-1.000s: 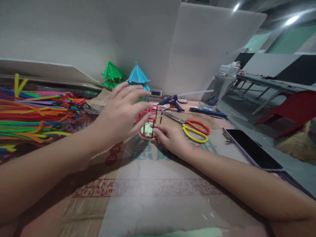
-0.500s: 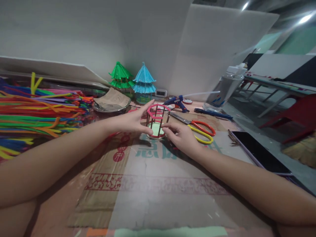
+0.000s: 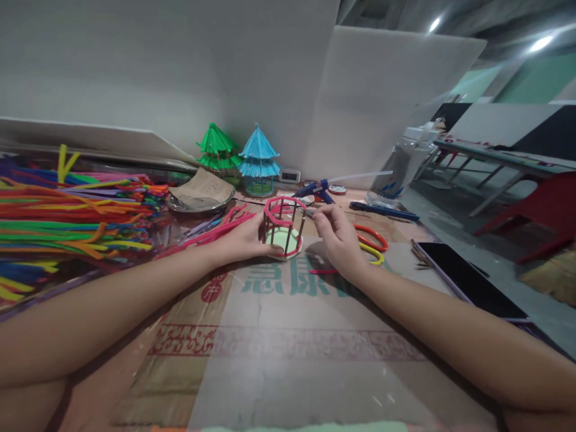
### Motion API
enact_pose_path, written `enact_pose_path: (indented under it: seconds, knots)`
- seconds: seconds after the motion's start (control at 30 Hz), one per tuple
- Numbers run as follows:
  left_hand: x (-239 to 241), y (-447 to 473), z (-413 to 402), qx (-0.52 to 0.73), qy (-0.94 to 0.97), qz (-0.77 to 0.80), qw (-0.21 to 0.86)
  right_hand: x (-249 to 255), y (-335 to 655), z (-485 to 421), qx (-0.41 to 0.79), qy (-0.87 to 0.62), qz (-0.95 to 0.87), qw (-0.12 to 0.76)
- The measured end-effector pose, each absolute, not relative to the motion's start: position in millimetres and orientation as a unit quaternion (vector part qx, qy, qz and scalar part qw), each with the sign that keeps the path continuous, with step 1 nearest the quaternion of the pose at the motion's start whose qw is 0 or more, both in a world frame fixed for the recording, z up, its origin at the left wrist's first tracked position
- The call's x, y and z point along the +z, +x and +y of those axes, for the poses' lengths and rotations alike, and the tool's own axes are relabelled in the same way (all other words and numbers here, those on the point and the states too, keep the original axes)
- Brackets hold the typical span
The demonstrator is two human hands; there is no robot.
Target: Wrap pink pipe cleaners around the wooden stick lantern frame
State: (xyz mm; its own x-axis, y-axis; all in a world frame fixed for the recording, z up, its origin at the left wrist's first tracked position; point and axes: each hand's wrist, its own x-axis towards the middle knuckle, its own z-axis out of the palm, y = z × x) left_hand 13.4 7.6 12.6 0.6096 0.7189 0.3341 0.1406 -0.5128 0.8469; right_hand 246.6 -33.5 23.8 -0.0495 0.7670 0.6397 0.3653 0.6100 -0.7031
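A small six-sided frame [image 3: 288, 247] stands on the cardboard, with a pink fuzzy ring on top, thin brown posts and a pale green base edged in pink. My left hand [image 3: 245, 240] grips its left side, thumb at the base's front; the other fingers are partly hidden behind it. Just right of the frame, my right hand [image 3: 338, 240] is closed with thumb and fingertips together. Whatever it pinches is too small to make out. A short pink strip [image 3: 323, 272] lies below that hand. Scissors [image 3: 373, 239] with orange and yellow handles lie partly behind it.
Colourful pipe cleaners [image 3: 72, 222] fill the left. Behind stand green [image 3: 218, 150] and blue [image 3: 260, 159] model pavilions, a metal dish [image 3: 200, 204] and a blue glue gun [image 3: 318, 191]. At right are a clear bottle [image 3: 391, 174], a blue cutter [image 3: 384, 211] and a phone [image 3: 468, 279].
My left hand has closed from a spread pose onto the frame's side. My right hand has drawn off the frame to the right and up, uncovering the pink strip. The view has shifted slightly.
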Motion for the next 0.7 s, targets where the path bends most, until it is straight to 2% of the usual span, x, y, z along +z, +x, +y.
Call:
enact_pose_path:
  seconds: [0.1, 0.3, 0.47, 0.57, 0.7]
  knots:
    - [11.2, 16.7, 5.9, 0.383, 0.791, 0.253, 0.404, 26.0, 251.7, -30.2, 0.159, -0.382, -0.711, 0.568]
    - [6.5, 16.1, 9.3, 0.426, 0.822, 0.245, 0.286, 20.3, 257.8, -21.4, 0.137, -0.362, -0.727, 0.567]
    - [5.0, 13.8, 11.6, 0.424, 0.794, 0.295, 0.321, 37.7, 249.8, -41.8, 0.038, -0.308, -0.763, 0.566]
    - [4.2, 12.9, 12.7, 0.43, 0.778, 0.341, 0.306, 44.2, 240.9, -57.1, 0.069, -0.293, -0.798, 0.523]
    - [3.7, 10.8, 13.8, 0.428, 0.791, 0.35, 0.261, 39.3, 233.9, -62.5, 0.161, -0.324, -0.77, 0.525]
